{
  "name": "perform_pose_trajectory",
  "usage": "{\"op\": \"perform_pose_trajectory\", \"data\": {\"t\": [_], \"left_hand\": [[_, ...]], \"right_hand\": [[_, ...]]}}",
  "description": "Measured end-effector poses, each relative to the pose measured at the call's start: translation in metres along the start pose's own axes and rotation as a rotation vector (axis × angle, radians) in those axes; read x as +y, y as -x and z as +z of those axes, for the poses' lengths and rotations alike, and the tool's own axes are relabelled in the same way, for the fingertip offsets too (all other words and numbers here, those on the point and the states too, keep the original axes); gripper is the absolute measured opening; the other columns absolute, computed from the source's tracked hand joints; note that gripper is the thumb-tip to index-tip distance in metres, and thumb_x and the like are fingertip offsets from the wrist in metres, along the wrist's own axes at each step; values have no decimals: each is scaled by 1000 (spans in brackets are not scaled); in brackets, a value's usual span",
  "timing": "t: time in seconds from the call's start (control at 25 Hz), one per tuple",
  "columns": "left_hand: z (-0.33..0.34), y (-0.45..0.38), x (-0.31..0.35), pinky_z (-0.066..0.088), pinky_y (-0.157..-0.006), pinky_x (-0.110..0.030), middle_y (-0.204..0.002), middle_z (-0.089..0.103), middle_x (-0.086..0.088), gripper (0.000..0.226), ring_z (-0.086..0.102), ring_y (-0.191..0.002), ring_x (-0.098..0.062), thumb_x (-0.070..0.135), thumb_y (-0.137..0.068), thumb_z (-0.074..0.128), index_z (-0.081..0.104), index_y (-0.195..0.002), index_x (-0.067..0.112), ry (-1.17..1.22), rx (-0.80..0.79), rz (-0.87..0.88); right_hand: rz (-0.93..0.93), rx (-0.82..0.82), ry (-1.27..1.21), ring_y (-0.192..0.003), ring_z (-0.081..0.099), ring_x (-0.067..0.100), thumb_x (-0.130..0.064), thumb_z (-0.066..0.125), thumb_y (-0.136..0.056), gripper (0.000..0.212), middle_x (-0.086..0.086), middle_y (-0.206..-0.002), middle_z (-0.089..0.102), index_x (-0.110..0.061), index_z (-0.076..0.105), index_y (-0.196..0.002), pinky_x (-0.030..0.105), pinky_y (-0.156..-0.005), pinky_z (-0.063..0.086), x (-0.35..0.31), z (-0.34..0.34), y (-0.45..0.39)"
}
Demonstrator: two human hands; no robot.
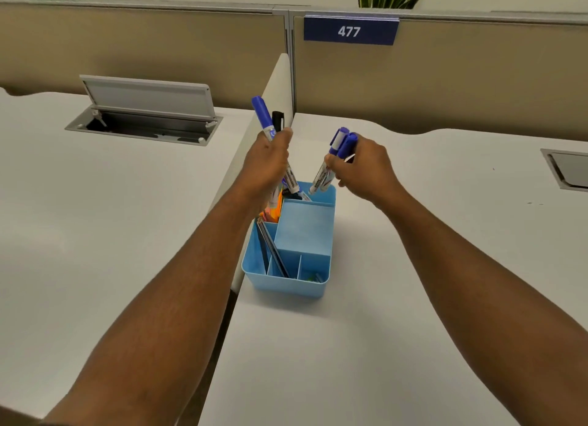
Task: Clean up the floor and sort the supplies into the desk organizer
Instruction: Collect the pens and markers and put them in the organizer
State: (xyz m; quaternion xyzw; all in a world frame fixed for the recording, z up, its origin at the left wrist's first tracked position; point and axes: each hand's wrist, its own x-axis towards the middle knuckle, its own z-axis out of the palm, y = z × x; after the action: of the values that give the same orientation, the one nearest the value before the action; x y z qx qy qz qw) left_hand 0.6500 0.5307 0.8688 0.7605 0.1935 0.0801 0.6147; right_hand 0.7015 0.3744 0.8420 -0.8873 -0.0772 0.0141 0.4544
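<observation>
The left hand grips a blue-capped marker and a black-capped pen, their lower ends angled into the far compartment of the blue desk organizer. The right hand pinches two blue-capped markers, tips just above that same compartment. The organizer stands on the white worktop, directly beneath and nearer than both hands.

Smooth matt blue plastic organizer, matt white desk, brushed metal hatch
</observation>
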Motion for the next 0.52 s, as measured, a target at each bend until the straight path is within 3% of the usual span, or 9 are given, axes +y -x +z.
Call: {"op": "perform_pose_trajectory", "data": {"t": [0.2, 0.32, 0.52], "left_hand": [[28, -25, -12, 49, -63, -21, -95, 55, -4, 28, 54, -77, -13, 26, -99, 48, 44, -124, 15, -84, -52, 98], [43, -38, -18, 52, -78, -29, -100, 61, -9, 22, 59, -88, -18, 19, -96, 54, 48, -117, 14, 45, -61, 35], [64, -48, -30, 47, -77, -27, -102, 66, -10, 20, 64, -96, -22, 12, -89, 63, 54, -106, 13, 223, 33, -42]], "right_hand": [[-54, -91, 262, -88, 58, 20, -23, 65, -86, 23, 9, -103, 65, -14, 57, -106, 32, -65, 52, 9, 19, -9], [-24, -155, 357, -84, 59, 23, -19, 67, -82, 25, 7, -93, 61, -13, 58, -104, 31, -66, 50, 8, 23, -16], [2, -221, 429, -80, 58, 22, -20, 72, -79, 29, 8, -91, 61, -11, 59, -104, 32, -73, 52, 11, 31, -21]]}}
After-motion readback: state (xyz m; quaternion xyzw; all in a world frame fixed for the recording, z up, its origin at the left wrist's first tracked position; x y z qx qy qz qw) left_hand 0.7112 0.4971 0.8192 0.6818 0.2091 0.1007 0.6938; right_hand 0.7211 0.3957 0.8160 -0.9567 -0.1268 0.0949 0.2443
